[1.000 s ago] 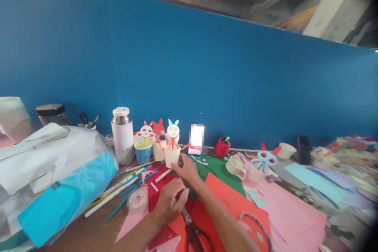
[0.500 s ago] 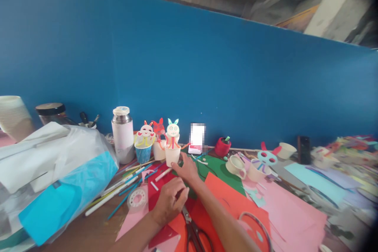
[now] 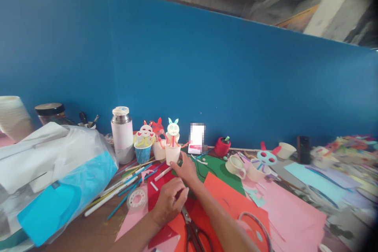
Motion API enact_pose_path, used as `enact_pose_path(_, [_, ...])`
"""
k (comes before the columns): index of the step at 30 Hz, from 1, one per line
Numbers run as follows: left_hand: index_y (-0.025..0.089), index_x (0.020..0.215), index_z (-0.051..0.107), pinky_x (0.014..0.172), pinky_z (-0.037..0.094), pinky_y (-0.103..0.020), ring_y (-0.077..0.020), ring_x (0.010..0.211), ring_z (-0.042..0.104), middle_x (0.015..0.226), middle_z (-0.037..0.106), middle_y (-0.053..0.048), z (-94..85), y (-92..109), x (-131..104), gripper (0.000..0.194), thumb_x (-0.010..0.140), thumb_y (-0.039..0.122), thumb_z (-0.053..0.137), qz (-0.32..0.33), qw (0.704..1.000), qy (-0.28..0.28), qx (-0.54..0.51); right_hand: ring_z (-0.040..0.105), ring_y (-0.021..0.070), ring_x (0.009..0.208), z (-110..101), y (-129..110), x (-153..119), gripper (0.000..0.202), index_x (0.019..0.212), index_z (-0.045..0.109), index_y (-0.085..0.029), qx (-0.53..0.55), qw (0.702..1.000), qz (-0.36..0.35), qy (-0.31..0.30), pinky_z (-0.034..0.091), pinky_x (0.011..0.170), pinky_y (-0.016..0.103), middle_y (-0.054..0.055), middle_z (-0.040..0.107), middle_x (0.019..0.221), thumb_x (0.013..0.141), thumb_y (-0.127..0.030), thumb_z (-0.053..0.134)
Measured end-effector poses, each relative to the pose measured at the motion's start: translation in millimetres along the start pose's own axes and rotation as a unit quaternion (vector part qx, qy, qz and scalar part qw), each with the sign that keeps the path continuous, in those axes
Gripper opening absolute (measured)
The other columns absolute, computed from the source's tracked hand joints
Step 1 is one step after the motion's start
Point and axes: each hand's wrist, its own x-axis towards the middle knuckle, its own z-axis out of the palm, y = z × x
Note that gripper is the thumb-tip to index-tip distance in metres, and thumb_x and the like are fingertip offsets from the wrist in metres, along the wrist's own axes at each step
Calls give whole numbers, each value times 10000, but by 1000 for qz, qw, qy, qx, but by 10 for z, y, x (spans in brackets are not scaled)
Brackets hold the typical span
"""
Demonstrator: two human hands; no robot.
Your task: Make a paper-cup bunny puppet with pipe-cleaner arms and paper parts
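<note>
My right hand [image 3: 187, 169] reaches to a white paper cup [image 3: 172, 155], with its thumb at the cup's lower front and its fingers at the right side. In that cup stands a white paper bunny face [image 3: 173, 128] with teal ears and orange paper strips. Nearer to me, my left hand [image 3: 170, 199] rests over the red paper, its fingers curled in a loose fist with nothing showing in them. Dark-handled scissors [image 3: 193, 230] lie just right of it. A blue cup [image 3: 143, 154] and another white cup [image 3: 159, 150] with paper animal faces stand to the left.
A thermos [image 3: 122, 136], a plastic bag [image 3: 73, 173], pens [image 3: 115, 191] and a tape roll [image 3: 136, 198] are on the left. Orange paper [image 3: 218, 193], pink paper [image 3: 295, 208], a handled cup [image 3: 236, 165] and a cup with a blue mask-like face [image 3: 258, 170] are on the right. A blue wall [image 3: 191, 59] rises behind.
Almost nothing differs. The right hand stays at the cup, with its fingers slightly shifted, and the view has moved a touch.
</note>
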Motion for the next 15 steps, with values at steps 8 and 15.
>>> enact_pose_path(8, [178, 602, 408, 577, 325, -245, -115, 598, 419, 616, 449, 0, -4, -5, 2, 222, 823, 171, 413, -3, 1000, -8, 3, 544, 248, 968, -10, 2, 3, 530, 1180, 436, -183, -15, 1000, 7, 3, 372, 776, 331, 81, 618, 1036, 724, -426, 554])
enact_pose_path(15, [175, 599, 396, 583, 319, -245, -113, 604, 418, 624, 446, 0, 5, -11, 3, 235, 834, 181, 400, -8, 1000, -15, 4, 536, 244, 971, 30, 14, 3, 523, 1177, 437, -187, -23, 1000, 11, -3, 371, 768, 324, 80, 616, 1025, 724, -425, 548])
